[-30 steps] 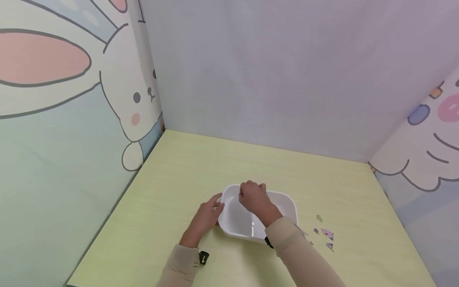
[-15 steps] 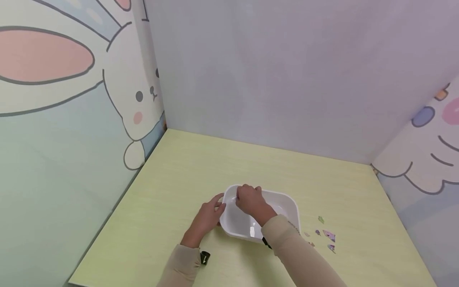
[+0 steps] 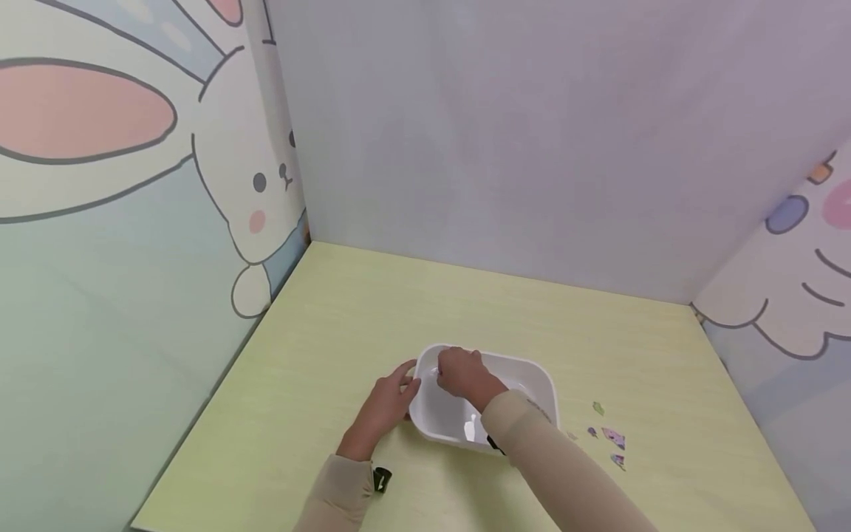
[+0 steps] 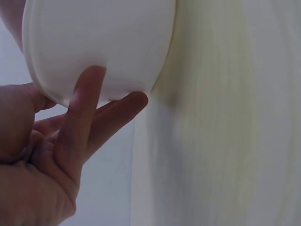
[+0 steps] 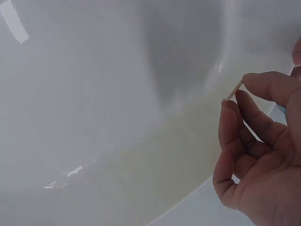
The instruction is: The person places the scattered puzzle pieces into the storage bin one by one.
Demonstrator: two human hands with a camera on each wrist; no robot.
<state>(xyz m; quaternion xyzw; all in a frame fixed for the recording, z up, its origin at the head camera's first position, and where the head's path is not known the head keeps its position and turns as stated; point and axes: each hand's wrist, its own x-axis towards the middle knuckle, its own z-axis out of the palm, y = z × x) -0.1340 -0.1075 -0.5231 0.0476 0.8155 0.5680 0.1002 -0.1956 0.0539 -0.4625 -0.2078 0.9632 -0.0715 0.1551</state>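
A white rectangular basin with rounded corners (image 3: pixel 525 371) stands on the table. At its left end my left hand (image 3: pixel 383 408) holds the rim, the thumb at the edge and the fingers against the outer wall (image 4: pixel 127 42), as the left wrist view shows. My right hand (image 3: pixel 460 372) reaches over the basin, near its far left corner. Between thumb and fingertip it pinches a small, thin, flat piece with a pale wood-coloured edge (image 5: pixel 235 90), seen edge-on. Its face is turned out of sight. Below it, the glossy basin floor (image 5: pixel 89 117) shows in the right wrist view.
Several small flat coloured pieces lie right of the basin, among them a purple one (image 3: pixel 614 437) and a green one (image 3: pixel 599 408). My right sleeve (image 3: pixel 552 458) passes over the basin's near right corner. A grey wall (image 3: pixel 492 148) borders the pale yellow table (image 3: pixel 372 295) behind.
My right hand has moved slightly left and down over the basin, still pinching. The right sleeve now hides a small piece beside the basin. My left hand keeps its hold on the rim.
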